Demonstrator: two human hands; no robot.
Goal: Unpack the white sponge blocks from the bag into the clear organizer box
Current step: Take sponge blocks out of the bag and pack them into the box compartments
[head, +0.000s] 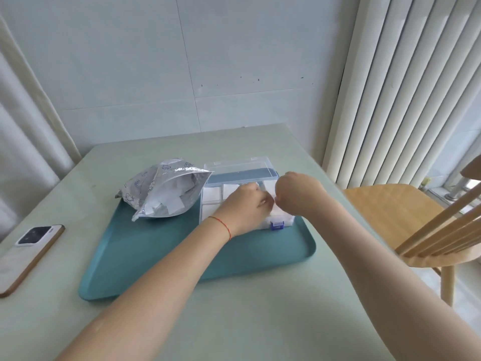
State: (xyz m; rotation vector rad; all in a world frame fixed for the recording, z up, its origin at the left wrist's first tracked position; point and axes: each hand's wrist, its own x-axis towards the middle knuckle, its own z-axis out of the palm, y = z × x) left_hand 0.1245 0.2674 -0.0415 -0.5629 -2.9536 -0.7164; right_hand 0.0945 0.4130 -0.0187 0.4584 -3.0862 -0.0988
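White sponge blocks (212, 193) fill the clear box (242, 178), its lid raised behind. Both hands meet above it: left hand (244, 207) and right hand (299, 194), fingers curled, pinching one white block (276, 211) between them. The silvery bag (164, 190) (more blocks showing inside) lies left of the fingers, on the teal tray (156, 251).

Both hands, left (247, 204) and right (299, 194), sit over the box (212, 204), so the way in from the front is blocked. The lid (239, 165) stands up at the back like a wall. The bag (166, 191) lies just left of the box, touching it, with its open mouth facing the box. The near part of the tray (161, 246) is bare and flat. A phone (28, 251) lies far left on the table (234, 321). A chair (416, 225) stands close on the right.
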